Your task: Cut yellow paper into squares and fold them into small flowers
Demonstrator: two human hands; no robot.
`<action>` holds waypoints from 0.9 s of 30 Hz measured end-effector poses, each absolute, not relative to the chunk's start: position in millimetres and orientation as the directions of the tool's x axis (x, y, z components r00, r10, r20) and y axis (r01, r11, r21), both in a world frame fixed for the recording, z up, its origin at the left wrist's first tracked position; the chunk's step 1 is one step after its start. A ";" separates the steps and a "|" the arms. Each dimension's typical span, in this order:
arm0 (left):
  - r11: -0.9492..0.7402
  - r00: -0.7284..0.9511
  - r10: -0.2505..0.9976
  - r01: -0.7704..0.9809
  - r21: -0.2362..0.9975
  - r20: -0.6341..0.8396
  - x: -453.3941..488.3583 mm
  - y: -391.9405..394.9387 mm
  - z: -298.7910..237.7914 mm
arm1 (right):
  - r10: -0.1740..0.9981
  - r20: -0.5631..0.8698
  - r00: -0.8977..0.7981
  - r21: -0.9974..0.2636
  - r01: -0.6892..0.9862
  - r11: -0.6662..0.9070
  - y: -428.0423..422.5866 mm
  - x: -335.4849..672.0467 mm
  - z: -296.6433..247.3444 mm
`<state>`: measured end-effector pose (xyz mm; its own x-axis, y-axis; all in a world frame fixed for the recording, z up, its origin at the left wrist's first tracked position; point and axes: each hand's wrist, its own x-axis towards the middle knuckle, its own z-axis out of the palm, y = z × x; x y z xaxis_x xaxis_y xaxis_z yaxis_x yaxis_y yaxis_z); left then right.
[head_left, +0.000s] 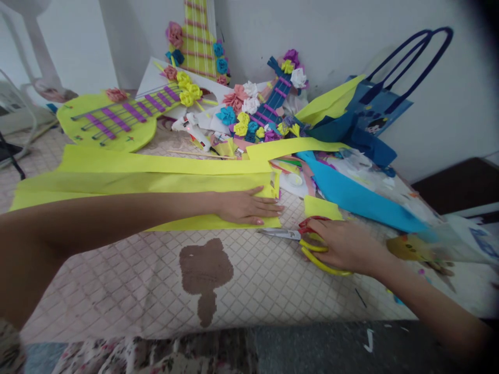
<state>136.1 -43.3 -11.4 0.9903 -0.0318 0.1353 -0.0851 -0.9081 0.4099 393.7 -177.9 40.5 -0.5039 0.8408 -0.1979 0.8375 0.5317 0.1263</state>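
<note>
Flat on a long yellow sheet, close to its right end, rests my left hand with its fingers stretched out. My right hand is wrapped round the handles of a pair of scissors, one handle red and the other yellow. The metal blades point left, beside the near right corner of the sheet; I cannot tell whether they touch it. Just beyond the scissors lies a small yellow piece. A long blue strip stretches past my right hand.
Behind the sheet lie a yellow guitar shape with purple bars, a white glue gun and a blue guitar shape with paper flowers. A blue bag stands at the back right. A patterned cloth covers the table.
</note>
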 end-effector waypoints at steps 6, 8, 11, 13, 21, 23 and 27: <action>-0.912 0.992 -0.023 -0.072 0.404 0.125 135.9 -43.3 -11.8 | 0.861 -0.192 -0.471 0.145 0.854 0.499 -178.0 388.7 44.8; -0.915 0.992 -0.034 -0.079 0.395 0.119 135.9 -43.6 -11.4 | 0.864 -0.194 -0.465 0.146 0.857 0.494 -176.2 386.4 44.1; -0.911 0.990 -0.036 -0.089 0.402 0.137 136.0 -43.8 -10.7 | 0.854 -0.193 -0.483 0.135 0.849 0.511 -173.1 382.4 41.7; -0.904 0.989 -0.027 -0.086 0.420 0.144 136.0 -44.0 -10.3 | 0.846 -0.184 -0.501 0.129 0.841 0.526 -171.2 379.8 40.1; -0.892 0.992 -0.003 -0.058 0.449 0.123 137.0 -44.0 -10.1 | 0.831 -0.212 -0.513 0.136 0.827 0.545 -168.0 379.9 36.2; -0.896 0.992 -0.009 -0.066 0.438 0.129 136.9 -43.5 -10.9 | 0.827 -0.219 -0.517 0.163 0.817 0.554 -169.0 381.7 34.9; -0.913 0.992 -0.036 -0.083 0.400 0.124 134.8 -43.4 -11.4 | 0.831 -0.195 -0.521 0.192 0.811 0.553 -176.0 381.5 32.9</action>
